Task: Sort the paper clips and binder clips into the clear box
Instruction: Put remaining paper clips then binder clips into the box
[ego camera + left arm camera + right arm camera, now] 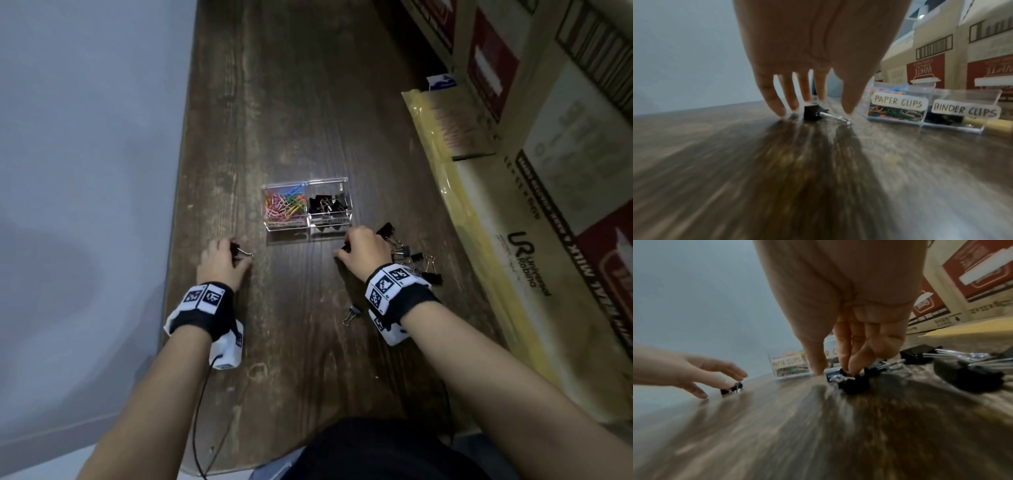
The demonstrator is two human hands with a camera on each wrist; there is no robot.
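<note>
The clear two-compartment plastic box (pixel 306 205) stands on the dark wooden table (pixel 301 342). Its "PAPER CLIPS" compartment holds the coloured wire paper clips (pixel 284 205); the "BINDER CLIPS" compartment holds several black binder clips (pixel 329 204). No loose paper clips are visible, so that part appears complete. Binder clips remain outside: a loose cluster (pixel 416 262) right of the box and one stray clip (pixel 351 314) nearer the person. The left hand (pixel 221 260), fingers extended, reaches down around one small black binder clip (pixel 812 112). The right hand (pixel 363 253) pinches another black binder clip (pixel 853 382).
</note>
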